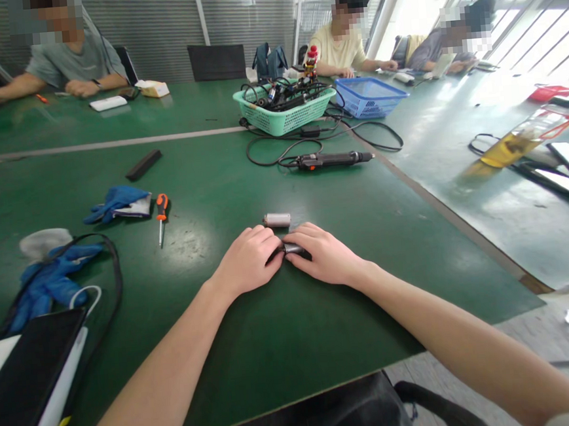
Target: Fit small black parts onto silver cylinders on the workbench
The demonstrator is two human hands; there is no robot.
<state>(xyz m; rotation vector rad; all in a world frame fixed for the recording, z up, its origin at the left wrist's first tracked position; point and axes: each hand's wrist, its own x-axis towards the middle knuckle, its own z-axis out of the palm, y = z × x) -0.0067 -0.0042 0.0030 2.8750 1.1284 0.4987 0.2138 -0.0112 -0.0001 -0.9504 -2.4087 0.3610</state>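
My left hand [251, 260] and my right hand [323, 252] meet low over the green table, fingers closed from both sides around a small dark metallic cylinder [294, 247]. Most of that part is hidden by the fingers, so its kind does not show. Just beyond my fingertips a short silver cylinder [278, 220] lies on its side, apart from the held part. To the left, a screwdriver [162, 216] with an orange and black handle lies with its shaft toward me.
A corded electric screwdriver [332, 160] lies beyond my hands. Behind it stand a green basket [287, 115] full of cabled tools and a blue basket [371, 98]. Blue gloves [119, 203], a black bar [143, 165] and a phone [34, 383] are at left. Several people sit around.
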